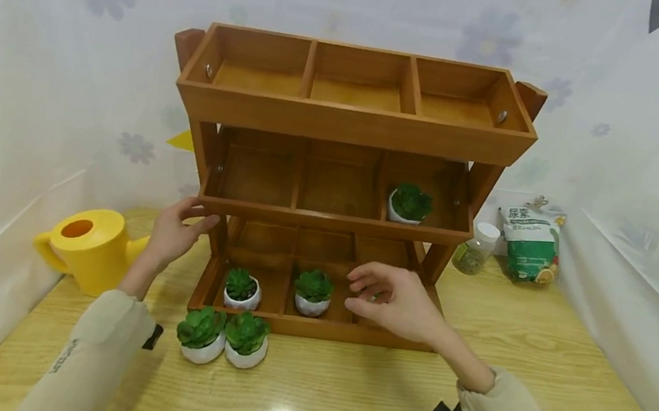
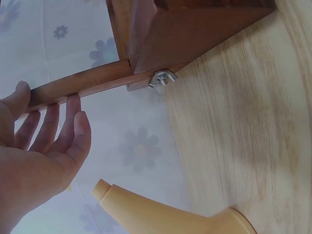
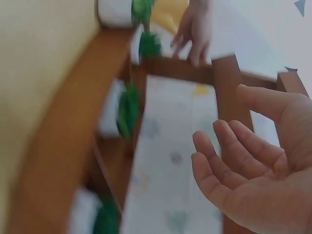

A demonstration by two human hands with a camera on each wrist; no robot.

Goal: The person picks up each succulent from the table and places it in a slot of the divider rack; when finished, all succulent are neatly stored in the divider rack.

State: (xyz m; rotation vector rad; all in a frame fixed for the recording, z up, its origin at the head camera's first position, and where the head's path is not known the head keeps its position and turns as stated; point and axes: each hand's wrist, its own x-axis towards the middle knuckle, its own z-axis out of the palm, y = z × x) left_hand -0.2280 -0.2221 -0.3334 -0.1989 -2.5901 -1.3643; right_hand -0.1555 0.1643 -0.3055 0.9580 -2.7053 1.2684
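Note:
A wooden three-tier shelf (image 1: pixel 339 120) stands on the table. My left hand (image 1: pixel 176 232) holds its left side post (image 2: pixel 80 80), thumb on one side and fingertips on the other. My right hand (image 1: pixel 394 301) hovers with loosely bent, empty fingers before the bottom tier's right compartment. Behind it a potted succulent (image 3: pixel 105 214) is mostly hidden in the head view. Another potted succulent (image 1: pixel 313 292) sits in the middle compartment, and a spikier potted plant (image 1: pixel 242 289) in the left one. The middle tier's right compartment holds a potted succulent (image 1: pixel 409 204).
Two potted succulents (image 1: pixel 202 335) stand side by side on the table before the shelf's left front. A yellow watering can (image 1: pixel 95 253) is at the left. At the right stand a white-capped jar (image 1: pixel 476 249) and a clipped green-and-white bag (image 1: pixel 532 245). A wing nut (image 2: pixel 162 78) sticks out from the shelf's side.

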